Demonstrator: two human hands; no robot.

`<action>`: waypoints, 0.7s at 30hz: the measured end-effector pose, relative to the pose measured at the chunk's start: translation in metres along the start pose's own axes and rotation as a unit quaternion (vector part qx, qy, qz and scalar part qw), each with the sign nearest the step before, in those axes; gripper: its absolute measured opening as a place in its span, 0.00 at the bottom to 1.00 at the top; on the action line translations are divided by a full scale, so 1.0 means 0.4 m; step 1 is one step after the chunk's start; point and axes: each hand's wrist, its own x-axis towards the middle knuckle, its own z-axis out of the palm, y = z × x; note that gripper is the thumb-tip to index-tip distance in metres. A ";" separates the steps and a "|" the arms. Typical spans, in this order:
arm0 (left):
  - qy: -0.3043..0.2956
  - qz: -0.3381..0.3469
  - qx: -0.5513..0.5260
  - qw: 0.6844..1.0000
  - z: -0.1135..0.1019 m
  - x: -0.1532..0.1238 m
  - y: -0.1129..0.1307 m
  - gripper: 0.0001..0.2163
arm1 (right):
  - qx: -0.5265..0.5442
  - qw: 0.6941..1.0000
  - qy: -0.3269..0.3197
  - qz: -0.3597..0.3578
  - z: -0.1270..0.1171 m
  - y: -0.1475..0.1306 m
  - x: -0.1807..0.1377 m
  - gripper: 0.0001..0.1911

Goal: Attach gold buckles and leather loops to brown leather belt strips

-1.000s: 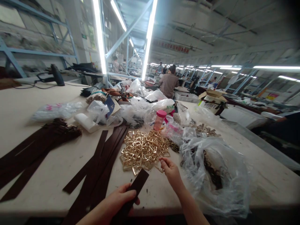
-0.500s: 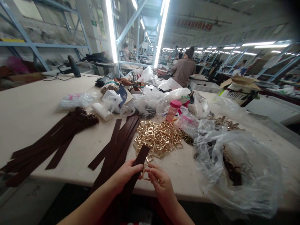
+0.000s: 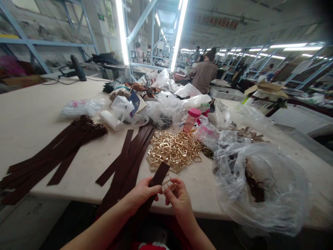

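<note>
Both hands met at the table edge: the left hand (image 3: 142, 192) pinched the dark strap's (image 3: 158, 177) end while the right hand (image 3: 178, 198) gripped a gold buckle (image 3: 165, 181), apparently mid-threading, needing the strap tip aligned with the frame.

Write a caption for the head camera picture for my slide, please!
Left hand holds a brown strap while right hand brings a gold buckle to its end.
</note>
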 end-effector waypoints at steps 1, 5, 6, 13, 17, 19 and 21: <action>0.001 -0.001 0.002 1.000 0.001 0.003 -0.002 0.12 | 0.003 1.000 -0.006 0.002 0.001 -0.002 -0.002 0.24; 0.005 -0.005 0.024 1.000 0.006 0.009 -0.010 0.12 | -0.042 0.998 -0.037 0.028 -0.017 -0.005 -0.006 0.32; 0.006 -0.003 0.031 0.999 0.009 0.009 -0.011 0.11 | -0.064 0.997 -0.042 0.031 -0.025 -0.005 -0.006 0.31; -0.051 -0.022 0.039 0.998 0.026 -0.011 0.010 0.15 | -0.086 0.990 -0.103 0.052 -0.073 -0.028 0.006 0.14; -0.047 -0.036 0.034 0.998 0.023 -0.017 0.011 0.20 | 0.054 0.994 -0.008 0.097 -0.077 -0.058 0.017 0.15; -0.034 -0.033 0.066 0.997 0.022 -0.016 0.004 0.20 | 0.168 0.978 0.053 0.107 -0.071 -0.069 0.022 0.16; -0.043 -0.018 0.111 0.993 0.023 -0.014 -0.004 0.18 | 0.254 0.957 0.075 0.121 -0.062 -0.076 0.025 0.17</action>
